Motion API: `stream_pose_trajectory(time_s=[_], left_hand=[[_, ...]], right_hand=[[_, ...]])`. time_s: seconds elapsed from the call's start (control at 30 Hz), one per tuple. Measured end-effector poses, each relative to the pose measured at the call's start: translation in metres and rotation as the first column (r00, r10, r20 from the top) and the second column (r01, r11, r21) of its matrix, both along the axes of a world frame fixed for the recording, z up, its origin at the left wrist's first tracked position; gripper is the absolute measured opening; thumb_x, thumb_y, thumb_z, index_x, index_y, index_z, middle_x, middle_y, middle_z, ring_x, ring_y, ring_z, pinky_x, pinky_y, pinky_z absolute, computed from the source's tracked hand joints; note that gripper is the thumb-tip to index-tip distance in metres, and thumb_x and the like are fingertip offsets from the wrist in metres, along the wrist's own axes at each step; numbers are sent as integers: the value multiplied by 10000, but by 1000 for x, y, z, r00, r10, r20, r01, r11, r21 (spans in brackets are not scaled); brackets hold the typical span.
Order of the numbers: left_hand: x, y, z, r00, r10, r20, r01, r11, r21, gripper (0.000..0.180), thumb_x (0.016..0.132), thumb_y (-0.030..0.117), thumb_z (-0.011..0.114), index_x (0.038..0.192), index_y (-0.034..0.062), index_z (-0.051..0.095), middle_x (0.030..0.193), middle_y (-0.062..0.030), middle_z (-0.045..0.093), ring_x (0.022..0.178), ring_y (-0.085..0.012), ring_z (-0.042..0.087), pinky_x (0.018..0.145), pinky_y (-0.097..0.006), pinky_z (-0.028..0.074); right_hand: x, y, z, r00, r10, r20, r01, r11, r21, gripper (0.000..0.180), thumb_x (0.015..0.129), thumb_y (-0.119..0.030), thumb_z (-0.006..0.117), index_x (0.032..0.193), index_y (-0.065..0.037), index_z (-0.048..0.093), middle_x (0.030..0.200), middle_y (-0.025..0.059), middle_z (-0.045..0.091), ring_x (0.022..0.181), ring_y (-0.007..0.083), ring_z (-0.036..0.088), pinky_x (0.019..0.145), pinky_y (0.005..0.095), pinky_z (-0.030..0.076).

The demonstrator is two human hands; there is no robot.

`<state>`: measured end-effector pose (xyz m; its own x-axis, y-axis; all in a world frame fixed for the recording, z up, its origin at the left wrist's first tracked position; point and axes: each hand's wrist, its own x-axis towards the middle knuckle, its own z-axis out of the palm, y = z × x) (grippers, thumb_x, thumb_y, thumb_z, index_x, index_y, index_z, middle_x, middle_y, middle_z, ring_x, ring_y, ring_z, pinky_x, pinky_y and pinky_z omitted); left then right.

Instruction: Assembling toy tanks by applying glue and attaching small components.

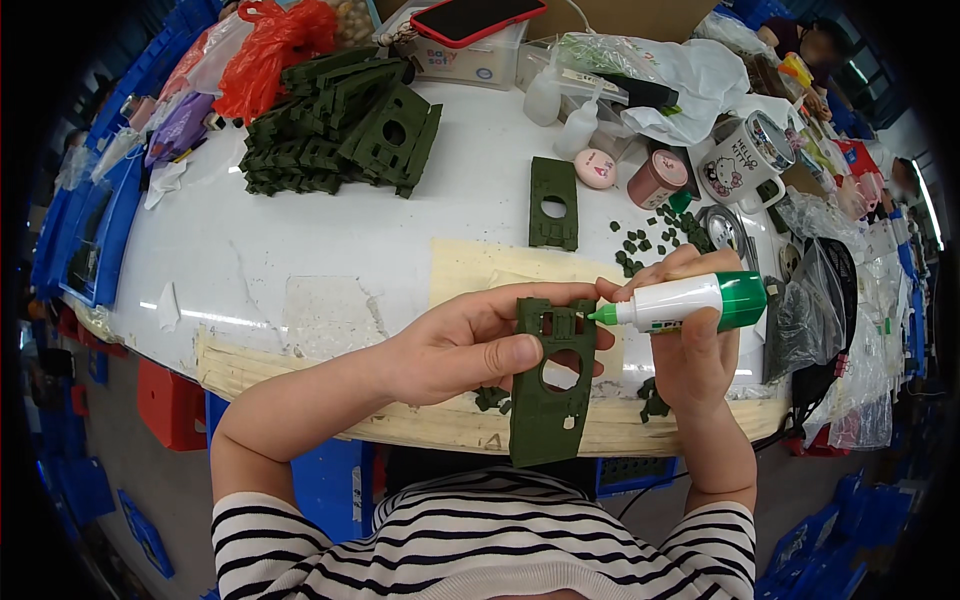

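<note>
My left hand point(450, 345) grips a dark green plastic plate point(545, 425), thumb on its face and fingers behind. The plate, shaped like a toy vehicle's hull, has a large round hole and smaller openings at its far end. My right hand point(697, 370) is wrapped round a white glue bottle point(670, 303) with a green base, held sideways. Its green nozzle point(605, 314) points left and meets the plate's far right corner, or nearly so. Beyond my hands lies a similar green plate point(553, 180). Small green pieces point(640, 240) are scattered right of it.
Stacked green plates point(340, 130) stand at the far left near a red plastic bag point(275, 55). Squeeze bottles point(578, 125), a pink tin point(657, 180) and a white mug point(740, 165) crowd the right. A red-cased phone point(478, 20) rests on a box. Another person point(810, 50) sits far right.
</note>
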<state>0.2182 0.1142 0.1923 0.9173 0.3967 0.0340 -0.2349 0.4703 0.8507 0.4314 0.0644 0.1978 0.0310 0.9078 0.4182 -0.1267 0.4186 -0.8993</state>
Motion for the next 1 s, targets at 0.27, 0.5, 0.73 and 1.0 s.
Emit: stream_pose_trajectory(time_s=[0.27,0.5,0.73,1.0], left_hand=[[1,1,-2,1000,1,-1,-1,1000,19,659,892,415,512,1411,94,263,1353,-178,401,1173,-312,490,907,-410,450],[1,2,-2,1000,5,-6,-5,999,36,658,889,415,516,1409,94,271,1358,-179,396,1177,-313,488,910,-415,449],[0,1,0,1000,-3,-21,4,1000,18,662,885,418,522,1408,97,274,1355,-167,404,1177,-309,489,911,-413,447],[2,1,-5,1000,9,30,-8,1000,-21,657,897,410,507,1411,84,259,1424,-126,308,1195,-326,465,914,-453,441]], right_hand=[[2,-1,-1,1000,17,-12,-17,1000,-7,417,868,-386,583,1005,-25,424,893,113,511,831,180,574,761,322,500],[4,-2,-1,999,26,21,-24,998,-55,432,865,-427,564,1014,-52,410,909,91,479,868,247,587,870,458,491],[11,-3,-4,992,-4,126,11,998,-54,439,864,-441,560,1013,-53,418,905,92,479,856,240,584,854,429,495],[1,2,0,994,60,-96,-61,998,-3,423,875,-406,561,992,-22,426,853,114,526,806,208,606,765,351,503]])
